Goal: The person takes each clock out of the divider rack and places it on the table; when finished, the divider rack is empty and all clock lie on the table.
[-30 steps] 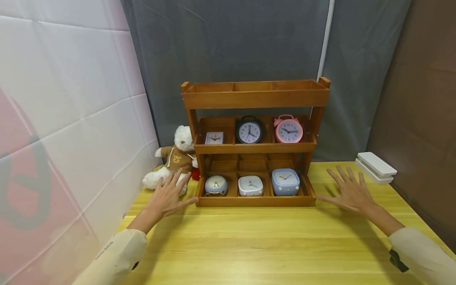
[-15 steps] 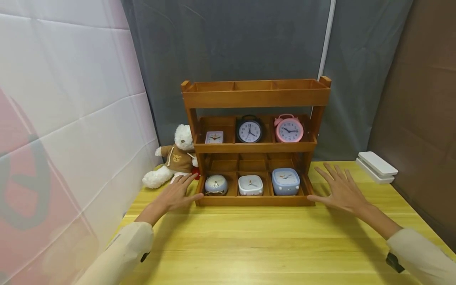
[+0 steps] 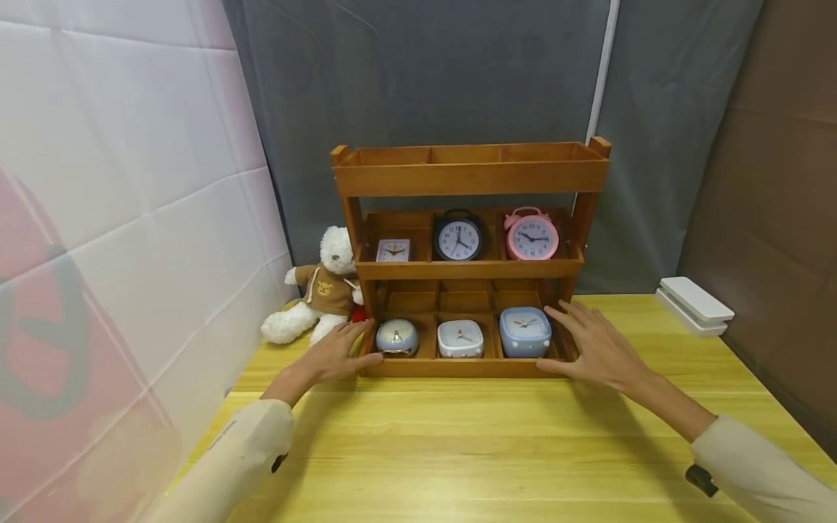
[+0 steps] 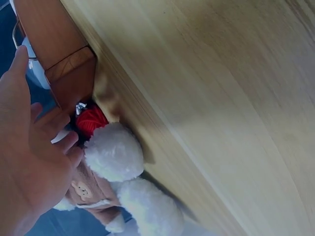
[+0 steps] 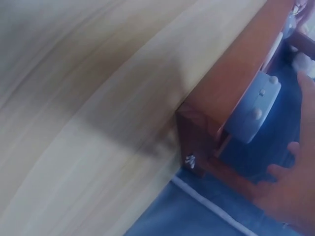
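Observation:
A brown wooden three-tier shelf (image 3: 471, 369) stands on the table, with clocks in its compartments. At its lower left corner is my left hand (image 3: 330, 356), thumb spread toward the round blue-grey clock (image 3: 397, 338). My right hand (image 3: 598, 350) reaches over the lower right corner, its fingers beside the square blue clock (image 3: 525, 333) and the thumb in front of it. In both wrist views the fingers are spread and loosely bent, with nothing gripped. A white square clock (image 3: 461, 339) lies in the bottom middle compartment.
The middle tier holds a small white clock (image 3: 394, 250), a black clock (image 3: 458, 238) and a pink clock (image 3: 532, 236). A plush bear (image 3: 327, 290) leans at the shelf's left, a red object (image 4: 91, 120) beside it. A white device (image 3: 695, 303) sits far right.
Both hands have moved inward to the shelf's lower corners, the right one travelling farther left over the edge. The shelf and clocks keep their places.

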Available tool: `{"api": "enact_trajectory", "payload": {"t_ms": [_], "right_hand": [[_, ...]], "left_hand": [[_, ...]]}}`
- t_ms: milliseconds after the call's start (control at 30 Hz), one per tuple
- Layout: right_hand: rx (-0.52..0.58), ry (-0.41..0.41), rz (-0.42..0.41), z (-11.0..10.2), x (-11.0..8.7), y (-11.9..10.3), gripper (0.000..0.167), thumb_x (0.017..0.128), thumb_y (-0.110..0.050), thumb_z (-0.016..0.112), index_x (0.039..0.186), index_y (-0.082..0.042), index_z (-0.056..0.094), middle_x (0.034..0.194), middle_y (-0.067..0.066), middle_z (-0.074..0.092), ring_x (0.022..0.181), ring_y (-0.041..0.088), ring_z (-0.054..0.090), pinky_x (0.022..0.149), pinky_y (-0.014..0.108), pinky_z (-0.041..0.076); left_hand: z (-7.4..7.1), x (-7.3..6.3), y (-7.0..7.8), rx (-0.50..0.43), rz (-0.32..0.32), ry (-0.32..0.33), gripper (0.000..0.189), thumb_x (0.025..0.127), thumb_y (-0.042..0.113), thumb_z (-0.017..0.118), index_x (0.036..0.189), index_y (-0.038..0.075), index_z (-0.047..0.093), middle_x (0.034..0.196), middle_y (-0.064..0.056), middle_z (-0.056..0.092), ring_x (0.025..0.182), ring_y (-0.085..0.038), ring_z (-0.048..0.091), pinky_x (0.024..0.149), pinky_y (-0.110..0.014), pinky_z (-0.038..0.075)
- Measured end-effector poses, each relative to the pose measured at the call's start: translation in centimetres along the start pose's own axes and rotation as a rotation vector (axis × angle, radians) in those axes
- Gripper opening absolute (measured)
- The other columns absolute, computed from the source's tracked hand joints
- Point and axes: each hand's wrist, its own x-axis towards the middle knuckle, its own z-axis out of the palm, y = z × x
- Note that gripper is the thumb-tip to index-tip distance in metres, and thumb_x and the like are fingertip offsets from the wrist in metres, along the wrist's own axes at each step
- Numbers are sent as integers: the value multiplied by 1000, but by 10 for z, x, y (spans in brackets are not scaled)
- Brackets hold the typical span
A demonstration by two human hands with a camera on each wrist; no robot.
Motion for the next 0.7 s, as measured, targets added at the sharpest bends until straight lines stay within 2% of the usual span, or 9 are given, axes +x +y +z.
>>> {"api": "enact_trajectory", "payload": {"t_ms": [133, 267, 367, 567, 700], "right_hand": [[21, 6, -13, 6, 9, -4, 100, 79, -72, 77, 158, -19, 46, 158, 22, 45, 144, 49, 41, 115, 69, 31], [55, -28, -21, 11, 17, -6, 99, 80, -71, 77, 159, -21, 45, 158, 21, 45, 143, 49, 41, 109, 71, 37], [101, -54, -37, 15, 25, -5, 96, 83, -66, 79, 159, -18, 45, 158, 22, 44, 142, 49, 42, 108, 72, 38], [203, -102, -63, 18, 39, -1, 89, 85, -50, 84, 156, -10, 48, 157, 26, 44, 142, 51, 41, 109, 72, 36], [233, -120, -79, 21, 47, 0, 87, 84, -47, 87, 153, -9, 51, 155, 28, 46, 141, 52, 42, 107, 72, 39]], "left_hand": [[1, 3, 0, -21, -5, -17, 84, 100, 57, 63, 160, 4, 39, 158, -27, 42, 146, -53, 32, 116, -68, 30], [2, 6, -1, -50, -30, -56, 86, 99, 59, 61, 162, 6, 36, 160, -26, 40, 148, -53, 29, 116, -68, 29], [1, 8, -2, -61, -41, -69, 88, 99, 61, 61, 162, 7, 35, 160, -25, 40, 149, -53, 28, 117, -68, 28], [1, 9, -1, -51, -18, -74, 91, 98, 64, 59, 162, 5, 35, 159, -27, 41, 147, -55, 30, 116, -68, 29], [1, 8, -1, -55, -45, -82, 90, 98, 64, 60, 162, 6, 34, 161, -26, 39, 149, -54, 26, 117, -68, 27]]}}
